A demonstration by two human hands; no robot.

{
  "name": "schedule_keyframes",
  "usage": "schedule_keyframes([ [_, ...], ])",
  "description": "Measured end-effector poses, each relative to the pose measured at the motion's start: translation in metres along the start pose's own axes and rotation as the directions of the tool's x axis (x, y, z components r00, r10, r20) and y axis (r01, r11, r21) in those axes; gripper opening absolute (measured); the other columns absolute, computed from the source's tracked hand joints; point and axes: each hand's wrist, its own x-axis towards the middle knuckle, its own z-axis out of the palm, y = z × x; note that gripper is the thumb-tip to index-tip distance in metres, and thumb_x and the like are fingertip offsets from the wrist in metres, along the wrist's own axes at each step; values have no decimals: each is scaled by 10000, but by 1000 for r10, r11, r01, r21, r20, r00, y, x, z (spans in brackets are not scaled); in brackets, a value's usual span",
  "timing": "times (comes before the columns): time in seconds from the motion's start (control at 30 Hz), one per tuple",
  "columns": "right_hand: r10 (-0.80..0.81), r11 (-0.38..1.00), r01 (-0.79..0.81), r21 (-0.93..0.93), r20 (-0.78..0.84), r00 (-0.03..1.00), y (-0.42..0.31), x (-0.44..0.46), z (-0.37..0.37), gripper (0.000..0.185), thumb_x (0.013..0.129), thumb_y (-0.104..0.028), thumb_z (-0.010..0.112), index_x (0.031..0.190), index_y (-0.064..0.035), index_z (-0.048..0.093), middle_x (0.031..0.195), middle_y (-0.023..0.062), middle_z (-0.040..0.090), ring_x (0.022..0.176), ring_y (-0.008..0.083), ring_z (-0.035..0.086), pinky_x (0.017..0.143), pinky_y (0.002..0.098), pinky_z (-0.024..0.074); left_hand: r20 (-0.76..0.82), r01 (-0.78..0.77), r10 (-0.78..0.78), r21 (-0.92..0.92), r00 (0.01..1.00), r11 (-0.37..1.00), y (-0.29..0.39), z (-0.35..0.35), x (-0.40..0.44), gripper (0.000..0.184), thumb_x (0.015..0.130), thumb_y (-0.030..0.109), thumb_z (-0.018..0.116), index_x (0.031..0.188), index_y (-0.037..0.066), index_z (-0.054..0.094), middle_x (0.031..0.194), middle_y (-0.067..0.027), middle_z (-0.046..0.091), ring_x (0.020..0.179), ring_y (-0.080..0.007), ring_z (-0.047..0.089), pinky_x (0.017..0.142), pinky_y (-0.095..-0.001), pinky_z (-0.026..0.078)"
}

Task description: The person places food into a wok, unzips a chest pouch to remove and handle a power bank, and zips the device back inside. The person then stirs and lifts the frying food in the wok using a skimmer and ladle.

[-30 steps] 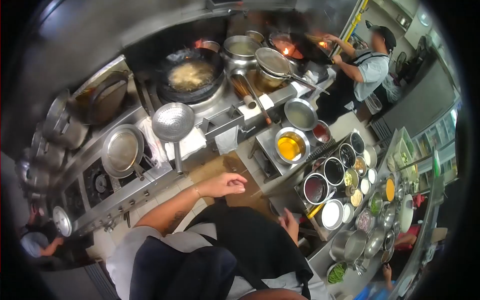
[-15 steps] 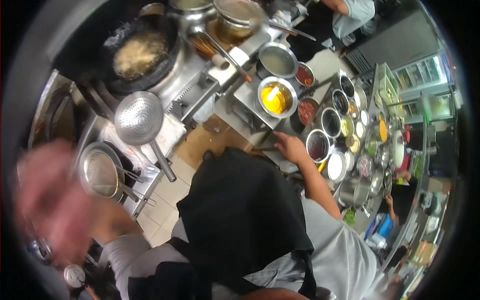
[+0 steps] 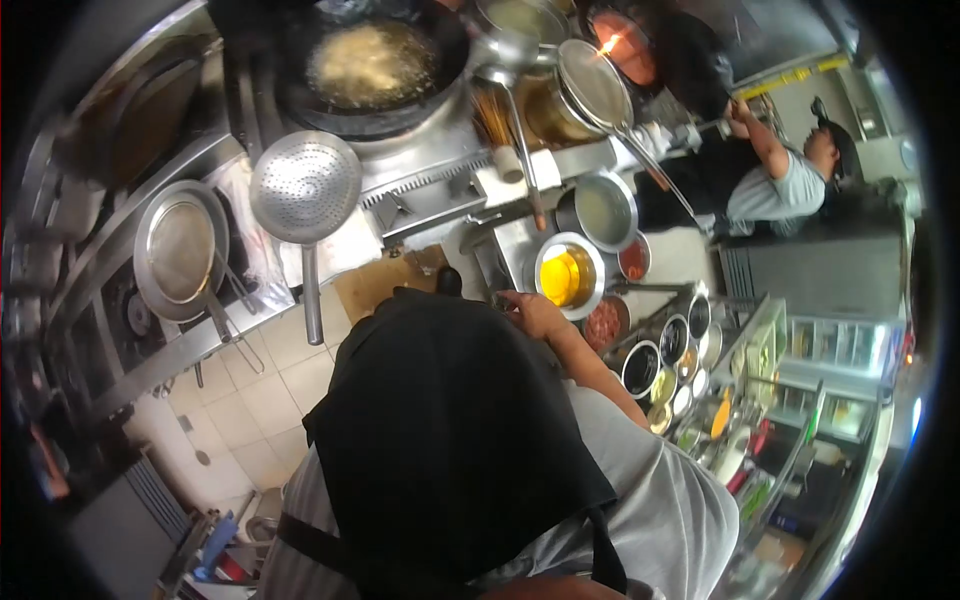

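My right hand (image 3: 532, 314) is at the near edge of the side counter, just below a metal bowl of yellow-orange oil (image 3: 566, 274). Its fingers are curled, and the black apron (image 3: 450, 430) partly hides them. What they close on, if anything, I cannot make out. My left hand is out of view. Ahead, a dark wok (image 3: 440, 90) holds bubbling oil with a pale frothy patch (image 3: 372, 64). A large perforated skimmer (image 3: 306, 188) rests over a white cloth (image 3: 340, 240), handle toward me. Left of it, a round fine-mesh strainer (image 3: 181, 252) sits over a metal bowl.
Right of my arm stand several sauce and ingredient containers (image 3: 674, 340) and a bowl of reddish meat (image 3: 605, 322). A pot of cloudy liquid (image 3: 606, 210) sits beyond the oil. Further back, a co-worker (image 3: 775, 185) stands near a flame (image 3: 609, 44). Tiled floor (image 3: 230, 400) lies left.
My left hand, a blur at the left before, has left the view. My right hand's fingers, spread before, are now curled and nearer the apron. The view has turned, showing more of the co-worker.
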Motion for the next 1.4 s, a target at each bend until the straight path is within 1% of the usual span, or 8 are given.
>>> schedule_keyframes([
  [0.33,-68,994,83,65,-206,976,31,84,-97,386,964,-239,669,1336,-136,654,1072,167,761,1026,376,710,914,481,554,-100,281,-267,164,958,946,39,-4,28,426,837,71,755,1251,24,666,1175,-188,704,1022,-304,693,907,-431,546],
  [0.5,39,998,15,64,-754,656,92,134,-99,475,923,-233,744,1309,-3,592,1176,219,682,1198,425,584,1047,484,453,-281,236,-124,411,952,880,90,-51,63,458,827,78,772,1268,36,656,1190,-191,699,1032,-318,690,910,-446,541],
  [0.73,435,673,-74,736,-313,844,191,227,-34,642,823,-304,847,1243,27,492,1024,256,700,950,422,692,891,448,542,-424,194,289,789,858,583,134,-90,142,505,813,88,796,1293,54,643,1212,-195,693,1045,-338,686,913,-467,533],
  [0.87,272,895,44,444,-622,734,174,209,-55,237,925,-161,737,1033,-15,585,820,69,639,769,177,620,700,375,507,-476,456,-106,718,873,525,14,-32,129,533,805,93,810,1308,65,635,1225,-198,689,1053,-350,683,915,-479,528],
  [1.07,174,568,208,796,-364,915,125,149,-108,256,990,-189,689,1166,-32,589,807,39,635,772,166,638,744,338,527,-370,642,-527,490,765,590,-158,132,114,561,876,222,760,1412,150,612,1522,-146,520,1272,-322,598,1047,-548,458],
  [1.2,-83,860,270,434,-403,912,31,157,-227,789,979,-72,556,1678,-192,209,1376,308,621,999,419,726,885,431,551,-528,720,-497,424,689,549,-207,134,165,567,879,211,755,1419,126,603,1588,-147,439,1281,-378,589,1055,-538,466],
  [1.3,-346,855,502,134,-575,742,6,237,-256,782,940,-37,541,1658,-209,285,1226,305,689,884,414,726,830,447,560,-426,696,-568,257,704,670,-200,116,183,503,916,181,725,1402,111,616,1620,-150,409,1320,-397,568,1093,-468,487],
  [1.4,-234,939,321,121,-458,858,-52,272,-282,754,943,-59,555,1645,-203,321,1096,292,725,756,370,721,780,457,568,-421,610,-492,211,762,764,-182,119,158,481,908,151,727,1377,104,635,1579,-142,462,1320,-376,573,1082,-453,501],
])
